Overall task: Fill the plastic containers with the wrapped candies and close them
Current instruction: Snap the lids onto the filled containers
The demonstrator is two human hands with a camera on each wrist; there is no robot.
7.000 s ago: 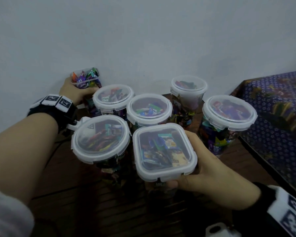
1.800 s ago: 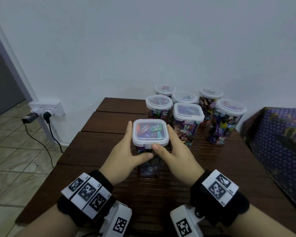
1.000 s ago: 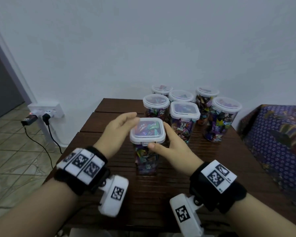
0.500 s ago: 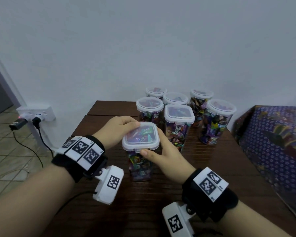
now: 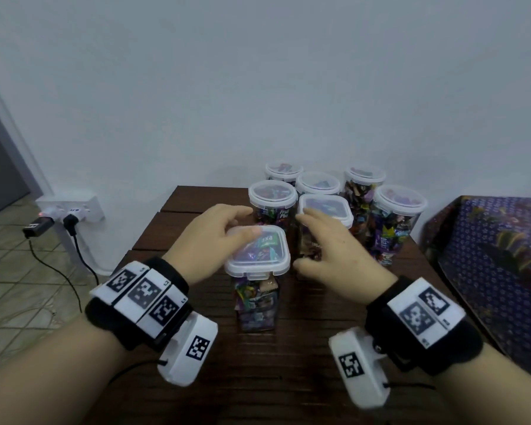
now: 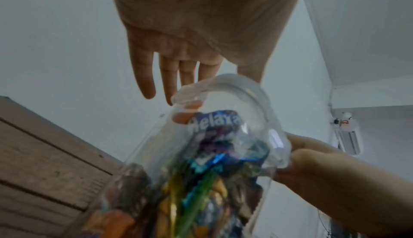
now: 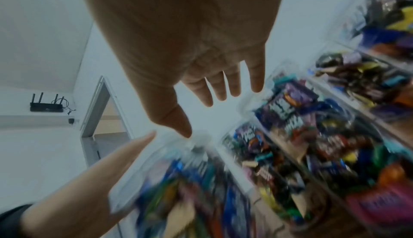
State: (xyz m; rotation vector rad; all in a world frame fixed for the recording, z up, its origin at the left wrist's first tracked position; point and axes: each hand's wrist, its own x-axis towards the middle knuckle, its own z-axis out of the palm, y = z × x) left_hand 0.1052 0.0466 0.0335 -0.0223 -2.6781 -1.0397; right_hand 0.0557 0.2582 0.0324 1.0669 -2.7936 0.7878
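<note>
A tall square plastic container (image 5: 256,302) full of wrapped candies stands on the wooden table (image 5: 288,372), its clear lid (image 5: 259,259) on top. My left hand (image 5: 215,237) lies over the lid's far left corner, thumb resting flat on the lid and fingers straight. From below, in the left wrist view, the left hand (image 6: 178,51) spreads above the container (image 6: 201,171). My right hand (image 5: 331,250) hovers just right of the lid with fingers spread; its thumb is close to the lid's edge. In the right wrist view the right hand (image 7: 201,56) is open above the blurred container (image 7: 178,188).
Several closed, candy-filled containers (image 5: 319,185) cluster at the table's back right, a square one (image 5: 324,210) right behind my right hand. A power strip with plugs (image 5: 68,210) sits by the wall at left. A patterned cloth (image 5: 488,256) lies to the right.
My right hand has let go of the container's side and opened beside it. My left hand's fingers have straightened, with the thumb now lying on the lid. The view has tipped down.
</note>
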